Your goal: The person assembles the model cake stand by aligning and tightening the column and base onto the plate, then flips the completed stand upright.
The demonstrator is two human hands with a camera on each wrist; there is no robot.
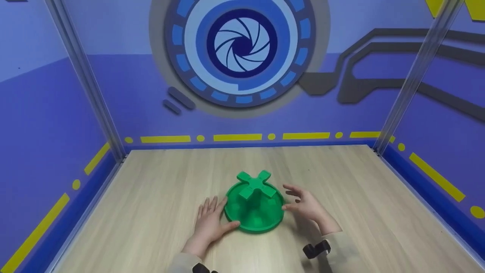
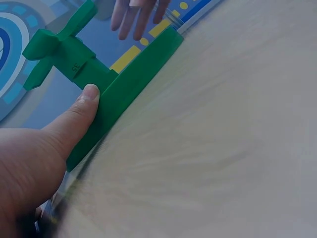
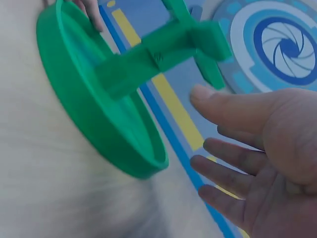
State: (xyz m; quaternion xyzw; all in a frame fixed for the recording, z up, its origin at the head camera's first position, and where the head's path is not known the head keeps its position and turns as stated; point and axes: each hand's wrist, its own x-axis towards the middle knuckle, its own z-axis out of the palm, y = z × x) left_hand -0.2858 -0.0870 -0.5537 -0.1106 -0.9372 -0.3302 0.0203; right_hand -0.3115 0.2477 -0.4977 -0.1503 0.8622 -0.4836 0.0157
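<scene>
A green plastic piece stands upright on the table: a round shallow dish (image 1: 257,225) with a thick central post (image 3: 148,57), topped by a four-armed cross (image 1: 256,183). The number 35 shows on the post in the left wrist view. My left hand (image 1: 213,223) rests at the dish's left side, its thumb (image 2: 79,116) touching the rim and the fingers lying fairly straight. On the other side my right hand (image 1: 305,204) hovers close to the rim, fingers spread and slightly bent, holding nothing. In the right wrist view a gap shows between that thumb (image 3: 223,106) and the dish.
The light wooden table (image 1: 170,178) reaches back to a blue-purple wall (image 1: 129,102) with yellow dashes and a round printed emblem (image 1: 242,45). Side panels (image 1: 41,144) close off left and right, with metal posts (image 1: 87,76) at the rear corners.
</scene>
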